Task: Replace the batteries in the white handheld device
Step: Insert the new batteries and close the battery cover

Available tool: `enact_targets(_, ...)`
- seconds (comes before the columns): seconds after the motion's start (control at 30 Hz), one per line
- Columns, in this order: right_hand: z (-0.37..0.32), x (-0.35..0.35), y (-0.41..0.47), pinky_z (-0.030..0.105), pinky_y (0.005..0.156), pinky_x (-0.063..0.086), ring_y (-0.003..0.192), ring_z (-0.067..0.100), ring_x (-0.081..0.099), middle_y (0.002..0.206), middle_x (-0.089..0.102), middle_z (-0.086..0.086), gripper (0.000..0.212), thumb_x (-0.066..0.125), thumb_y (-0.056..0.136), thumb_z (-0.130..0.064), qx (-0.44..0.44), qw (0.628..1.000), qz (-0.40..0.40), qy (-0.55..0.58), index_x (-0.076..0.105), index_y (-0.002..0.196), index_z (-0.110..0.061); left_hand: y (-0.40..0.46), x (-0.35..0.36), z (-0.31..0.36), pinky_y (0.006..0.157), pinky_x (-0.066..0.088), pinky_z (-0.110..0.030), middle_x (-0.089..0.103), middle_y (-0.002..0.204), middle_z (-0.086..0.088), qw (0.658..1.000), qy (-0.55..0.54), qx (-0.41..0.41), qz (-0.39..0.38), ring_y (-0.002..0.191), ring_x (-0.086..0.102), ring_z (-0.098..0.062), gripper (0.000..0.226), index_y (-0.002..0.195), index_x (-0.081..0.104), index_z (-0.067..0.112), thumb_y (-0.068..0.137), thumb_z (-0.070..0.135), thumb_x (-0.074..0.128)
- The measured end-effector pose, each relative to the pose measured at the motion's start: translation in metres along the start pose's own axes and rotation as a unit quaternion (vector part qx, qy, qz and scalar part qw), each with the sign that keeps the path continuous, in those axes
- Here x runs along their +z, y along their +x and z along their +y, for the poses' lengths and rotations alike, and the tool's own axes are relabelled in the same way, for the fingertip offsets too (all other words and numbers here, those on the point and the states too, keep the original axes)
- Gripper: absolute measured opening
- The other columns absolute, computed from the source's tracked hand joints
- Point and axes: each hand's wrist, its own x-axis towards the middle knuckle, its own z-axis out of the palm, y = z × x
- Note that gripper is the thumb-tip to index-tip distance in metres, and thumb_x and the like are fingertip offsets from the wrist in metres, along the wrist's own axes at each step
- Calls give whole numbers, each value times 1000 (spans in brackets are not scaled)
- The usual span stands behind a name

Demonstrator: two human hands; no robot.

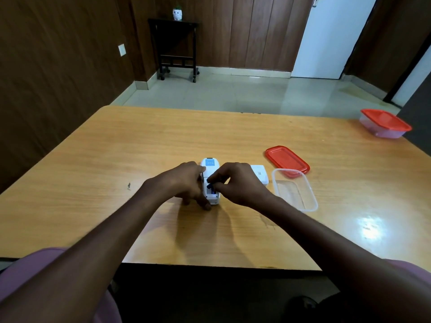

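Observation:
The white handheld device [209, 164] lies face down on the wooden table [140, 145], its blue label at the far end and its battery compartment open at the near end. My left hand [186, 183] grips the device's left side and steadies it. My right hand [235, 183] pinches a dark blue battery [210, 184] with fingertips, tilted in the compartment. Another blue battery appears to lie in the compartment below it. A white flat piece [259, 173], perhaps the battery cover, lies just right of my right hand.
A clear, empty plastic container [295, 191] stands right of my hands, its red lid [286, 160] lying behind it. A second container with a red lid [384, 123] sits at the table's far right corner. The table's near edge is close to my body.

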Motion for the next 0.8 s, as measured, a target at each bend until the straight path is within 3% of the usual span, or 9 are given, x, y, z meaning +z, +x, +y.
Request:
enact_targets(0.07, 1, 0, 2, 13, 75, 44, 92, 9, 68, 103, 78, -1, 27, 67, 87, -8, -3, 1000, 8, -4, 77, 111, -16, 0, 0, 0, 44, 45, -20, 55, 130, 0, 1000, 4, 4, -4, 66, 68, -19, 98, 145, 46, 18, 62, 36, 94)
enact_targets(0.13, 4, 0, 2, 13, 70, 44, 82, 1, 67, 100, 78, -2, 25, 71, 88, -11, 5, 999, 19, 25, 72, 113, -17, -1, 0, 0, 42, 44, -20, 58, 127, -2, 1000, 7, 5, -8, 68, 70, -21, 87, 137, 52, 16, 63, 35, 94)
enact_targets(0.2, 7, 1, 3, 13, 60, 45, 65, -6, 64, 92, 78, -2, 21, 77, 86, -14, 27, 996, 30, 82, 67, 105, -17, -1, 0, 0, 44, 45, -22, 56, 128, -2, 1000, 7, 5, -6, 74, 73, -25, 88, 138, 51, 14, 64, 35, 94)
enact_targets(0.27, 10, 4, 4, 14, 56, 47, 64, -3, 67, 86, 78, 0, 19, 80, 84, -15, 44, 991, 56, 113, 68, 99, -13, -1, 0, 0, 45, 45, -21, 51, 130, -1, 1000, 8, 6, 2, 71, 71, -21, 95, 144, 47, 15, 64, 36, 93)
enact_targets(0.4, 11, 12, 4, 15, 67, 49, 77, 7, 69, 92, 78, 2, 16, 78, 86, -19, 49, 989, 98, 97, 80, 100, -12, -1, 0, 0, 50, 48, -24, 52, 129, -3, 1000, 10, 8, 9, 68, 68, -20, 92, 141, 49, 12, 64, 35, 93)
enact_targets(0.53, 10, 17, 5, 30, 77, 51, 86, 14, 63, 96, 70, 1, 10, 76, 86, -23, 36, 996, 67, 40, 82, 93, -18, -1, 1, 0, 59, 54, -30, 56, 129, -5, 1000, -1, 4, 6, 68, 68, -22, 90, 139, 51, 10, 64, 33, 94)
enact_targets(0.63, 10, 12, 6, 32, 76, 50, 87, 13, 60, 95, 64, -2, 17, 74, 88, -26, 24, 999, 33, -8, 80, 104, -22, 1, 2, 0, 70, 57, -35, 59, 127, -6, 1000, 0, 8, 9, 69, 71, -24, 90, 139, 52, 10, 63, 33, 94)
enact_targets(0.8, 8, 10, 3, 36, 83, 52, 88, 14, 59, 99, 61, -2, 30, 68, 92, -27, 1, 999, 15, -46, 71, 122, -22, 4, 3, -2, 60, 54, -29, 63, 121, -6, 1000, -10, 11, 9, 56, 66, -18, 88, 137, 54, 11, 62, 31, 95)
